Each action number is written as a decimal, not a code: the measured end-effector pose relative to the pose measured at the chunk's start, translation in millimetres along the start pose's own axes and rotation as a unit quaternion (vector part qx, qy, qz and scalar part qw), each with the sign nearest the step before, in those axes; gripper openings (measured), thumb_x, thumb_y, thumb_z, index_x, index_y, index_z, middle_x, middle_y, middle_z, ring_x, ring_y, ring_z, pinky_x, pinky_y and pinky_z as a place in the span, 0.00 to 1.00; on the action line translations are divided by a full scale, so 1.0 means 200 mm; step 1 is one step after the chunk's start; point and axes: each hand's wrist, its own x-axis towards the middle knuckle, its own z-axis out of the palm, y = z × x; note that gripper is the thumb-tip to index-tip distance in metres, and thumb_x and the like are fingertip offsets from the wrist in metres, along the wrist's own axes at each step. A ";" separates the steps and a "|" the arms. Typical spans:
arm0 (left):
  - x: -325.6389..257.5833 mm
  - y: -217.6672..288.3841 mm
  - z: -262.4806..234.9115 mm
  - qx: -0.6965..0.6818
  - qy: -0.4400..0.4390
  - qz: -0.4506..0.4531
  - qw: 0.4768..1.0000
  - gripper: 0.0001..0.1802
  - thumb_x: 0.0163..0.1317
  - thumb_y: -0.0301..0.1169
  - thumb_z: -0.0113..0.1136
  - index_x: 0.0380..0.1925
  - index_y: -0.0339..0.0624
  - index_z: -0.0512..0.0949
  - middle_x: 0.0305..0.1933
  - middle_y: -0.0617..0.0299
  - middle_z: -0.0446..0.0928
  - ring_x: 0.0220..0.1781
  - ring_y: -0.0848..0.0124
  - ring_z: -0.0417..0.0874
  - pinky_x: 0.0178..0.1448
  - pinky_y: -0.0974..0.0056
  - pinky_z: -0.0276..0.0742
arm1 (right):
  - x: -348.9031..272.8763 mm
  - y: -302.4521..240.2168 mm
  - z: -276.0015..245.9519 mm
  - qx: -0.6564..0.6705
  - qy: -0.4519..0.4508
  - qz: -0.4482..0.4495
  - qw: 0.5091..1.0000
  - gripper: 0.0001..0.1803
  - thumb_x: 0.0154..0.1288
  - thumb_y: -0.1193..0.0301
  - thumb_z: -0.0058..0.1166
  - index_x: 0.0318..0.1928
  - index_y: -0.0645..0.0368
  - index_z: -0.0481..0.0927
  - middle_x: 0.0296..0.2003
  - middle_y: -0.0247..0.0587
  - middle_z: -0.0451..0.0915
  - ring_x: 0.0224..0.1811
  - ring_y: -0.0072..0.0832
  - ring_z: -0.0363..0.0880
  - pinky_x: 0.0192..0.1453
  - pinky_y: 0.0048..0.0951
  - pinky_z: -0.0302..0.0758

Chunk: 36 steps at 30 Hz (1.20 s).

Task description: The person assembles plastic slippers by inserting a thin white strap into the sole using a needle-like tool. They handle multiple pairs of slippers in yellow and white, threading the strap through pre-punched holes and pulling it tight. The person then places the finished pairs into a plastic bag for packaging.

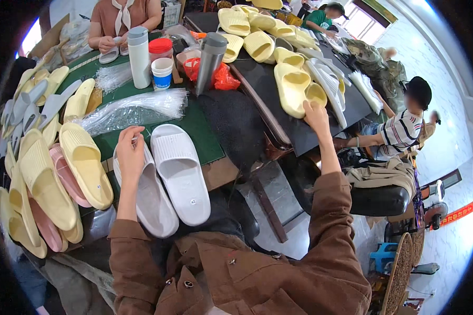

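A pair of pale grey-white slide slippers [181, 173] lies side by side at the table's near edge, soles down. Over the left one is my left hand [131, 152], its fingers curled in; a small pale bit shows between them, too small to name. Out to the right, my right hand [316, 118] grips the near edge of a pale yellow slipper [291, 86] on the dark table. Beside that slipper are another yellow one [316, 94] and white slippers [328, 86].
Yellow, grey and pink slippers [47, 173] are piled at my left. A clear bag of thin white plastic strands [134, 110] lies ahead, before a white bottle [139, 58], a paper cup [161, 73] and a steel tumbler [211, 63]. More yellow slippers [259, 46] cover the far table. Other people work around.
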 end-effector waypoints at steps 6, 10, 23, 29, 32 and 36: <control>0.00 -0.03 -0.02 0.029 -0.004 0.007 1.000 0.12 0.60 0.20 0.53 0.43 0.36 0.80 0.49 0.55 0.76 0.44 0.67 0.80 0.45 0.66 0.75 | -0.03 -0.16 -0.15 0.015 0.013 0.046 0.999 0.34 0.61 0.44 0.50 0.42 0.68 0.81 0.43 0.60 0.79 0.48 0.53 0.78 0.54 0.45 0.72; 0.00 -0.03 -0.02 0.026 0.004 0.006 1.000 0.12 0.60 0.20 0.54 0.42 0.36 0.80 0.49 0.55 0.77 0.43 0.67 0.80 0.45 0.66 0.75 | 0.10 -0.11 -0.03 0.006 0.029 0.072 0.997 0.40 0.58 0.40 0.52 0.48 0.70 0.79 0.48 0.62 0.77 0.49 0.54 0.77 0.56 0.46 0.71; 0.00 -0.01 -0.02 0.028 -0.002 0.000 1.000 0.11 0.61 0.20 0.53 0.42 0.36 0.80 0.49 0.56 0.77 0.43 0.69 0.79 0.45 0.68 0.75 | 0.33 0.02 0.15 0.059 0.065 0.172 0.981 0.33 0.60 0.48 0.50 0.50 0.68 0.78 0.48 0.66 0.78 0.53 0.57 0.75 0.60 0.46 0.69; -0.01 -0.03 -0.03 0.024 0.003 -0.001 1.000 0.11 0.61 0.20 0.53 0.43 0.36 0.80 0.50 0.56 0.76 0.43 0.69 0.79 0.44 0.68 0.75 | 0.26 -0.01 0.10 0.136 0.028 0.109 0.984 0.29 0.60 0.56 0.50 0.51 0.70 0.77 0.46 0.66 0.78 0.53 0.55 0.76 0.60 0.45 0.69; 0.00 0.01 -0.01 0.018 -0.009 -0.007 1.000 0.11 0.61 0.21 0.53 0.42 0.36 0.80 0.50 0.56 0.76 0.43 0.69 0.79 0.45 0.68 0.75 | 0.21 0.14 0.06 0.152 0.012 0.063 0.986 0.29 0.60 0.59 0.50 0.54 0.70 0.74 0.48 0.66 0.78 0.54 0.54 0.75 0.60 0.43 0.68; -0.01 0.00 -0.03 0.030 -0.002 0.003 1.000 0.11 0.61 0.21 0.53 0.43 0.37 0.80 0.50 0.56 0.76 0.43 0.70 0.78 0.45 0.68 0.75 | 0.05 -0.02 -0.04 0.192 -0.009 0.084 0.978 0.30 0.60 0.63 0.50 0.59 0.70 0.71 0.52 0.68 0.75 0.57 0.51 0.74 0.61 0.40 0.67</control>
